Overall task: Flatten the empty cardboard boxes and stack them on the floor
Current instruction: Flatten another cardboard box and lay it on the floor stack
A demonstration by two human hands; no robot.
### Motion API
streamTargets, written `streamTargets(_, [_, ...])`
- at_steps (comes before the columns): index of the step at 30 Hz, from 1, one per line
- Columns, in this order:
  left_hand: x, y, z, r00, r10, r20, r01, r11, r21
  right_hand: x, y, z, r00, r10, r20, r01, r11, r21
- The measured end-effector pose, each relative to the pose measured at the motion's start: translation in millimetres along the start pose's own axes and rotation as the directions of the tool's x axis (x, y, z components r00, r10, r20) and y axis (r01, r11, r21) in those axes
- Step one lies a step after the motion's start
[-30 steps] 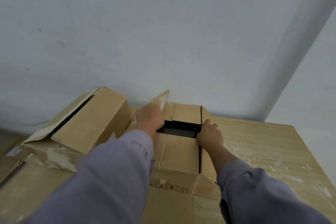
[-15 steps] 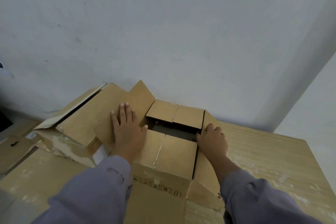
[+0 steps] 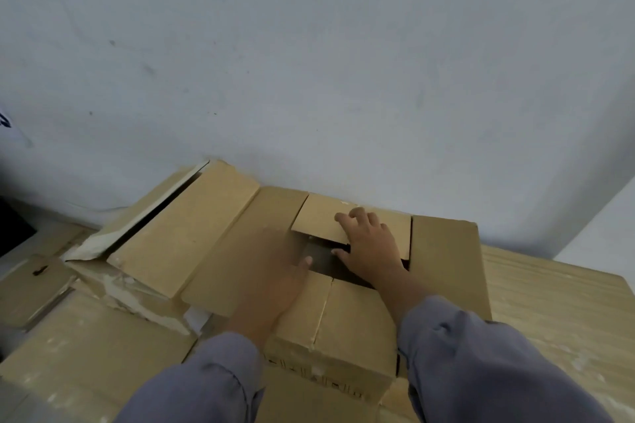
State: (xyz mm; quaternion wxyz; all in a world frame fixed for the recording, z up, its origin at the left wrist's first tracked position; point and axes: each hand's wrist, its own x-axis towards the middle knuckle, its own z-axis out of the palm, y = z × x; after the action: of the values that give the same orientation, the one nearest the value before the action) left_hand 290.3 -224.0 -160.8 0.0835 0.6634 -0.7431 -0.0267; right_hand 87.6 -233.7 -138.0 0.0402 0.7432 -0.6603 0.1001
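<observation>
The cardboard box (image 3: 347, 316) lies under both hands, its near wall carrying small dark printed marks too blurred to read. The left hand (image 3: 271, 271), motion-blurred, presses flat on the left flap (image 3: 237, 251). The right hand (image 3: 371, 244) rests spread-fingered on the far flap (image 3: 319, 220), beside the dark opening.

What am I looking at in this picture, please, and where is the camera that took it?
The camera sits on a person's head, looking forward and down at their own two hands; there is no machine. In front of them, against a pale wall, stands an open cardboard box. The left hand lies flat on the box's spread left flap and looks blurred. The right hand rests on the far flap, its thumb over the dark opening. Neither hand grips anything. To the left lies a crumpled box, and to the right shows a wooden surface.
</observation>
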Motion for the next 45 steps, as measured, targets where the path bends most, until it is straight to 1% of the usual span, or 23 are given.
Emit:
streamTargets(3, [2,0,-5,0.997,0.068,-0.044,-0.065,0.996,0.063,6,3,2,0.996,-0.081,-0.021,0.079,0.990,-0.113])
streamTargets(5, [3,4,-12,0.988,0.115,-0.101,-0.105,0.990,0.097,11,8,-8,0.994,-0.094,-0.046,0.088,0.988,-0.124])
streamTargets(7, [3,12,-18,0.964,0.204,-0.171,-0.188,0.976,0.107,19,11,-22,0.996,-0.049,-0.079,0.042,0.995,-0.094])
streamTargets(9, [2,21,-21,0.903,0.339,-0.264,-0.330,0.941,0.081,30,13,-37,0.996,0.029,-0.089,-0.035,0.998,-0.057])
streamTargets(10, [1,26,-24,0.868,0.408,-0.285,-0.416,0.909,0.034,35,15,-44,0.994,0.078,-0.079,-0.081,0.996,-0.035])
streamTargets(11, [-1,31,-28,0.841,0.473,-0.264,-0.496,0.868,-0.023,39,17,-50,0.990,0.121,-0.071,-0.122,0.992,-0.017])
streamTargets(12, [-4,36,-33,0.822,0.536,-0.195,-0.555,0.830,-0.059,41,20,-54,0.986,0.154,-0.069,-0.154,0.988,-0.004])
streamTargets(14, [-9,42,-39,0.800,0.600,0.008,-0.599,0.799,-0.050,39,27,-62,0.978,0.199,-0.067,-0.198,0.980,0.014])
streamTargets(15, [-10,43,-39,0.798,0.599,0.071,-0.598,0.801,-0.034,37,30,-66,0.975,0.213,-0.068,-0.212,0.977,0.022])
streamTargets(16, [-11,43,-40,0.801,0.591,0.095,-0.591,0.806,-0.027,35,32,-69,0.972,0.223,-0.069,-0.222,0.975,0.029])
streamTargets(20, [-11,43,-55,0.815,0.572,0.093,-0.575,0.818,0.006,19,45,-82,0.965,0.259,-0.042,-0.257,0.965,0.043])
streamTargets(22, [-10,41,-69,0.820,0.566,0.081,-0.570,0.822,0.024,6,59,-88,0.958,0.287,-0.030,-0.285,0.957,0.054])
streamTargets(25, [-6,31,-88,0.841,0.541,0.013,-0.540,0.837,0.089,-16,90,-102,0.948,0.318,0.006,-0.317,0.947,0.052])
streamTargets(28, [-2,26,-104,0.870,0.493,-0.025,-0.490,0.868,0.087,-44,118,-115,0.946,0.325,0.004,-0.325,0.945,0.019])
streamTargets(31, [-3,35,-107,0.913,0.400,-0.083,-0.374,0.900,0.223,-76,132,-123,0.933,0.360,-0.012,-0.360,0.932,-0.039])
streamTargets(34, [-11,50,-102,0.958,0.270,-0.100,-0.244,0.946,0.215,-107,139,-125,0.928,0.372,-0.008,-0.372,0.925,-0.081])
streamTargets(38, [-18,67,-95,0.987,0.145,-0.067,-0.122,0.954,0.275,-143,153,-118,0.917,0.398,-0.022,-0.398,0.917,-0.034])
streamTargets(41, [-23,74,-87,0.987,0.154,-0.039,-0.134,0.937,0.322,-163,159,-113,0.910,0.408,-0.068,-0.411,0.911,-0.028])
streamTargets(42, [-26,77,-84,0.982,0.177,-0.072,-0.145,0.934,0.326,-167,160,-112,0.909,0.408,-0.082,-0.411,0.911,-0.032])
streamTargets(43, [-30,79,-81,0.966,0.222,-0.132,-0.173,0.935,0.309,-170,161,-110,0.909,0.404,-0.099,-0.409,0.912,-0.035])
streamTargets(45, [-41,80,-77,0.920,0.312,-0.237,-0.259,0.939,0.228,-176,162,-106,0.904,0.403,-0.144,-0.411,0.911,-0.035])
